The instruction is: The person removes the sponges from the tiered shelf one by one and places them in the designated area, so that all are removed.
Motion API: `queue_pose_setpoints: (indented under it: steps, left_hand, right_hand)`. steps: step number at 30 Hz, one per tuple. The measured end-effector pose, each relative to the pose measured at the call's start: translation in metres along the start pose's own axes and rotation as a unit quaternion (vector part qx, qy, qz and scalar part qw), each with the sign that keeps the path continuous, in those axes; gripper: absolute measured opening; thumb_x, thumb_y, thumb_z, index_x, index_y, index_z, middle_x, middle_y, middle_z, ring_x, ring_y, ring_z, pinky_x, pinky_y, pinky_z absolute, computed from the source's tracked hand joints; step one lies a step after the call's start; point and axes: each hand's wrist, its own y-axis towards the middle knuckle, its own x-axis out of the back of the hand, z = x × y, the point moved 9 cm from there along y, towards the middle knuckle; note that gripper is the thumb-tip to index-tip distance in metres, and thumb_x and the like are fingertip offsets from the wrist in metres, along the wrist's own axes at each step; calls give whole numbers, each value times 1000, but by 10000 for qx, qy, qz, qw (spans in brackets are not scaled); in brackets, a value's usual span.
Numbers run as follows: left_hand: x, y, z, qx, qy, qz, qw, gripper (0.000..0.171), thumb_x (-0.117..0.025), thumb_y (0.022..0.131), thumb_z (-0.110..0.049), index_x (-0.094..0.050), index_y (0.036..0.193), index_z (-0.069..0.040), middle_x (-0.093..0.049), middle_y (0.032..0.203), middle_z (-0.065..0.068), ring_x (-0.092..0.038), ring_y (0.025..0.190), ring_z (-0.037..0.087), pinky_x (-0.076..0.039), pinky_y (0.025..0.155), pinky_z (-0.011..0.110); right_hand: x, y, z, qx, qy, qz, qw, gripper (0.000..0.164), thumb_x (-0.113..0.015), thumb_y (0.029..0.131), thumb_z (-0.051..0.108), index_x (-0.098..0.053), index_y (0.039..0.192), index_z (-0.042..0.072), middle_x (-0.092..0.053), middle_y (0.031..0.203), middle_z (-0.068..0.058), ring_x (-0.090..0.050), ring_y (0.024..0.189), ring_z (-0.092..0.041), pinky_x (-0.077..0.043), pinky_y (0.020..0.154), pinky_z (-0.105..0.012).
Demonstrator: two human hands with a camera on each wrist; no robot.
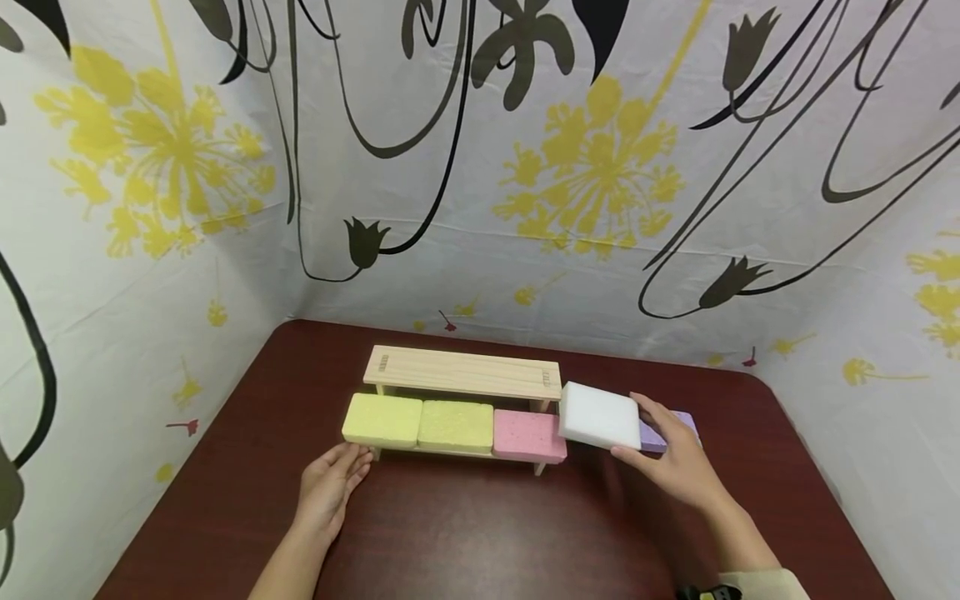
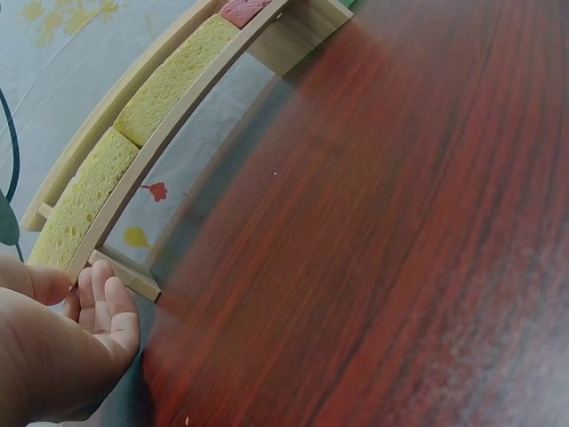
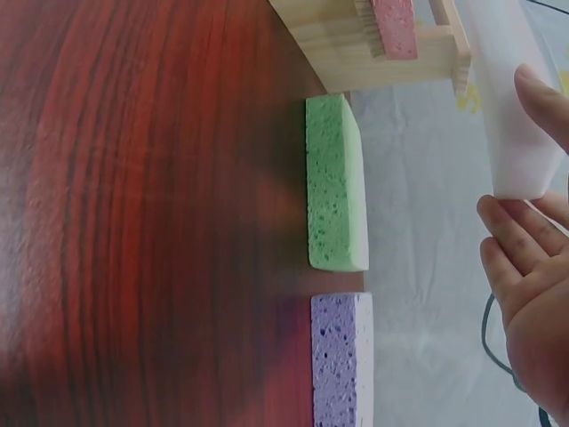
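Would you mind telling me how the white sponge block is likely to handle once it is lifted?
The white sponge block is probably light: the right hand holds it by fingertips alone. It looks fine-grained and keeps flat faces, so likely fairly stiff yet squashable. Boxy, it should not roll.

A dark red-brown wooden worktop with rounded corners stands inside a white cloth backdrop on three sides. The cloth has yellow flower prints, black curved stems and black tulip shapes. The light is soft and even
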Motion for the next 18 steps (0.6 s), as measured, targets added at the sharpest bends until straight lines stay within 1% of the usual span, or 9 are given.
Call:
queue_pose_setpoints:
  steps: [4, 9, 14, 18]
  left_hand:
    - [0, 0, -1, 7, -9, 34, 10000, 45, -51, 108, -11, -39, 142, 15, -69, 105, 4, -66, 98, 9, -56, 90, 22]
    - [0, 0, 0, 25, 9, -12, 10000, 44, -50, 108, -11, -41, 142, 15, -68, 106, 5, -66, 98, 10, -56, 90, 23]
    - [0, 0, 0, 13, 13, -24, 10000, 44, -50, 108, -10, -40, 142, 15, -68, 106, 5, -67, 98, 10, -56, 90, 23]
    - [0, 0, 0, 22, 8, -13, 10000, 46, -51, 107, -11, -39, 143, 15, -68, 106, 5, -66, 98, 10, -56, 89, 22]
  right_hand:
    - [2, -5, -5, -7, 72, 3, 10000, 82, -91, 76, 14, -49, 145, -1, -57, 138, -21, -55, 121, -6, -39, 97, -3]
    - [3, -9, -10, -26, 76, 19, 10000, 82, -92, 75, 16, -50, 144, 1, -57, 138, -20, -52, 120, 4, -40, 94, -2]
    - [5, -13, -12, 86, 258, 6, 9996, 82, -94, 73, 14, -53, 142, 3, -59, 136, -15, -51, 119, 8, -42, 97, -5]
    - [4, -18, -20, 82, 277, 61, 9996, 81, -95, 71, 14, -54, 140, 1, -60, 134, -15, -54, 117, 6, -44, 95, -6]
